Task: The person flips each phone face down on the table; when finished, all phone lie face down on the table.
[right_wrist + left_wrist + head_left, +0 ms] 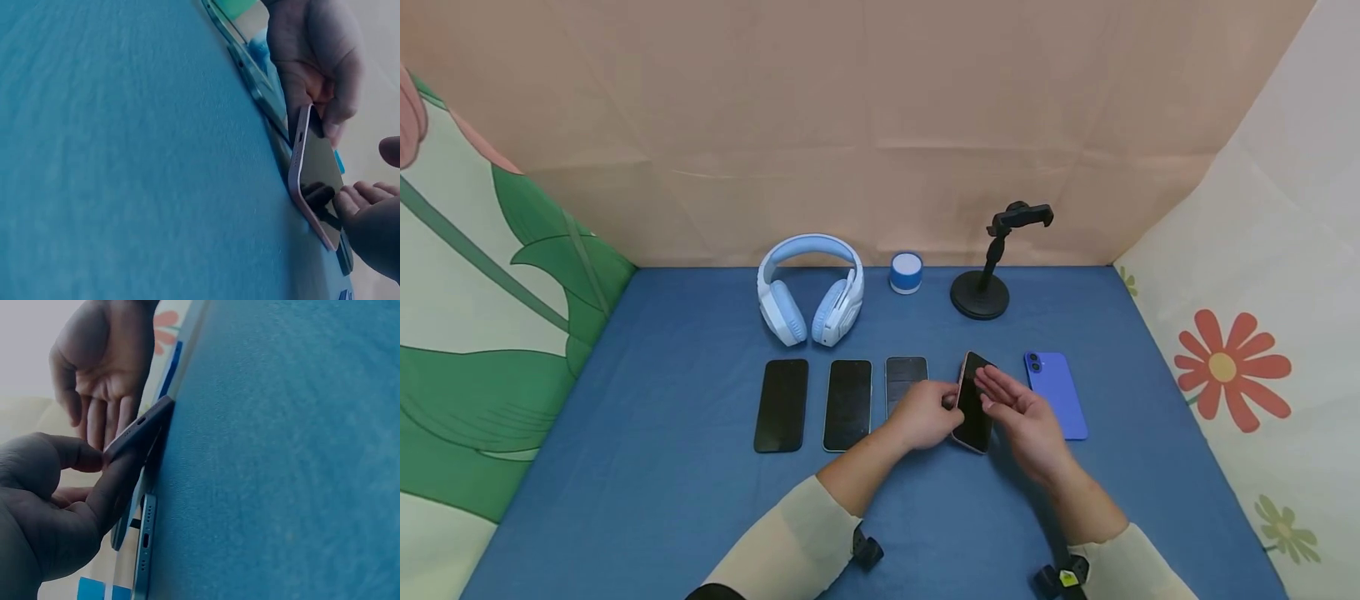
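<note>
No readable text, label, brand or number found on phones (972, 402), headphones (811, 287), speaker (906, 272) or stand (992, 262).

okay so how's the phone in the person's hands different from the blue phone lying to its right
The held phone is tilted up on its long edge with its dark screen showing; the blue phone lies flat, back and camera lenses up. The left hand grips the held phone and the right hand is open beside it; nothing touches the blue one. Both look similar in size.
</note>
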{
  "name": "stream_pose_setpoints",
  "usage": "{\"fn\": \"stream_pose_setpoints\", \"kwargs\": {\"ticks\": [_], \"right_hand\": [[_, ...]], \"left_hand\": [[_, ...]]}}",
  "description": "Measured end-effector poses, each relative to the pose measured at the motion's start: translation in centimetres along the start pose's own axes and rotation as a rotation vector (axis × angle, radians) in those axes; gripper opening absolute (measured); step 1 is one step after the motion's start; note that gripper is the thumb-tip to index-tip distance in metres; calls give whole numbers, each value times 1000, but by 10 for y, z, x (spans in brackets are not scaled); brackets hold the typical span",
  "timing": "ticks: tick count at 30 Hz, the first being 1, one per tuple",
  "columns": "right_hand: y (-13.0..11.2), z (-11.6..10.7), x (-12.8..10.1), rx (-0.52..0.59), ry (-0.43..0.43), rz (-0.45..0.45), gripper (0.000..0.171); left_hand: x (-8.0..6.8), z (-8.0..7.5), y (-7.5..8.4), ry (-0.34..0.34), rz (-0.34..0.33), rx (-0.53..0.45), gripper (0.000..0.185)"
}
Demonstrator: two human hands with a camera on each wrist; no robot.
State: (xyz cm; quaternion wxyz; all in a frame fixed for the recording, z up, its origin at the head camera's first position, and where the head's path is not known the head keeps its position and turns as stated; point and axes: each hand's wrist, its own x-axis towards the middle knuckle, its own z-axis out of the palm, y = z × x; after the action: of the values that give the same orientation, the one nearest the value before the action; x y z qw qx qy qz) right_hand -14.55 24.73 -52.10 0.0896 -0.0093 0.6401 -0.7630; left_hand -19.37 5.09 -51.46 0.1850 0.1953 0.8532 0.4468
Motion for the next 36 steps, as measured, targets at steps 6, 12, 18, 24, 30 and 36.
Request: {"fn": "stream_pose_setpoints", "kwargs": {"ticks": [6, 12, 18, 24, 30, 36], "right_hand": [[0, -6, -2, -157, 87, 82, 61], [1, -9, -2, -213, 127, 105, 60], [1, -10, -1, -232, 140, 116, 60], [2, -10, 3, -264, 137, 117, 62], [5, -9, 8, -248, 133, 115, 62], [4, -12, 10, -213, 129, 116, 62]], "left_hand": [[0, 3, -2, 20, -38, 31, 54], [1, 5, -2, 13, -46, 68, 65], [1, 2, 2, -42, -28, 91, 51], [-2, -7, 5, -109, -26, 55, 30], [-3, -12, 6, -111, -28, 75, 33], [-2, -12, 8, -107, -37, 100, 38]]}}
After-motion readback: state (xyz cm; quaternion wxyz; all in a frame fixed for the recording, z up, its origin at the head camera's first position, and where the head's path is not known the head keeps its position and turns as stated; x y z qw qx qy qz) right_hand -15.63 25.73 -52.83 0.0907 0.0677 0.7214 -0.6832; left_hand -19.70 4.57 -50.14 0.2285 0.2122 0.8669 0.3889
